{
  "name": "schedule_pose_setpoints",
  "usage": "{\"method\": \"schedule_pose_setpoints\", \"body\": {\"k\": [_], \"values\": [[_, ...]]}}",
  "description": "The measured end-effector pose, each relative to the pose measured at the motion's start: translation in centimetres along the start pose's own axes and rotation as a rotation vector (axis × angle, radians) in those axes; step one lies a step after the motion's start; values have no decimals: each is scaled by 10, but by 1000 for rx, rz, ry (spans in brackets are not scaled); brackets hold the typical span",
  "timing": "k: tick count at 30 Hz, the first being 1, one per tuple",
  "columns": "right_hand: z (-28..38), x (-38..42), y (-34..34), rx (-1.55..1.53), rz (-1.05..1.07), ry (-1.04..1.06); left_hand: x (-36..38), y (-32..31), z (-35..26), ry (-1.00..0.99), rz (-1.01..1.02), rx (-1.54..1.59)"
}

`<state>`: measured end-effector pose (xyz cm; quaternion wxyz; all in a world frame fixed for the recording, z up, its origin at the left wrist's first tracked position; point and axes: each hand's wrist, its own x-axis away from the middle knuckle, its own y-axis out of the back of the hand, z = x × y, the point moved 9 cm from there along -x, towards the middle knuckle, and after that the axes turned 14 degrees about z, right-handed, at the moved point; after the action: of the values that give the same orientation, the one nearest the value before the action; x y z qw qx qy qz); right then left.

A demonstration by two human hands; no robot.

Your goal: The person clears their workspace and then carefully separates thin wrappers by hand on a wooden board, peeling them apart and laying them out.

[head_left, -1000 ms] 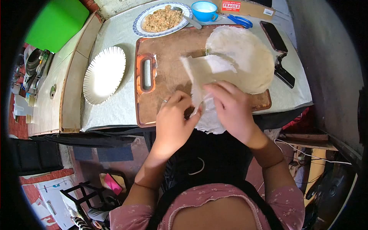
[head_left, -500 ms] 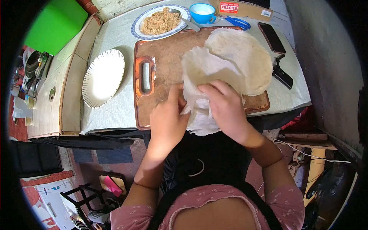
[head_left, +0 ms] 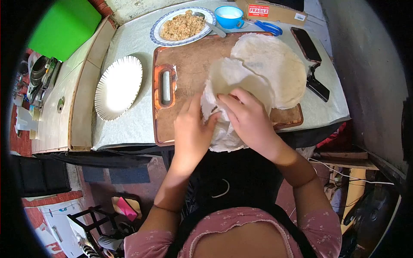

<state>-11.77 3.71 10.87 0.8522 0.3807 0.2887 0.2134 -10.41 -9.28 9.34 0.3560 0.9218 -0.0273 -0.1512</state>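
A thin, pale spring roll wrapper (head_left: pixel 234 71) lies rumpled over the front of a brown cutting board (head_left: pixel 189 58), its near edge reaching past the board's front. My left hand (head_left: pixel 192 129) pinches the wrapper's left side between thumb and fingers. Just to the right, my right hand (head_left: pixel 249 118) has its fingertips closed on the middle of the sheet, where it bunches into folds. More round wrappers (head_left: pixel 279 71) lie flat behind and to the right, partly covered by the raised sheet.
A patterned plate (head_left: pixel 155 33) of minced filling (head_left: pixel 183 28) holds a spoon (head_left: pixel 215 29). Beside it stand a blue cup (head_left: pixel 229 22), blue scissors (head_left: pixel 271 28) and a cardboard box (head_left: pixel 282 15). A white paper plate (head_left: pixel 119 88) lies left, a phone (head_left: pixel 306 44) on a black stand right.
My right fingers have shifted slightly left toward my left hand, drawing the wrapper's folds closer together. My left hand has turned a little and still pinches the edge.
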Motion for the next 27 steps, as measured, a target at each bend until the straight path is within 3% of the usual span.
{"method": "schedule_pose_setpoints", "body": {"k": [2, 3, 4, 9, 16, 24, 27], "values": [[4, -3, 0, 27, -43, -24, -2, 6, -17, -202, -148, -81], [6, -5, 1, 53, -97, -25, -5, 4, -17, 52, -22, 64], [6, -6, 5, 80, -151, -24, -5, 5, -19, 64, -13, 68], [-1, -12, 1, -14, 31, -2, -6, 8, 10, 135, 2, 178], [3, -14, 0, -107, 23, 61, -4, 3, 7, 45, -20, 130], [-3, -15, -8, -66, 90, -75, -8, 8, -11, 96, -17, -52], [-4, -13, -5, -35, 25, -72, -9, 11, 1, 151, -5, 98]]}}
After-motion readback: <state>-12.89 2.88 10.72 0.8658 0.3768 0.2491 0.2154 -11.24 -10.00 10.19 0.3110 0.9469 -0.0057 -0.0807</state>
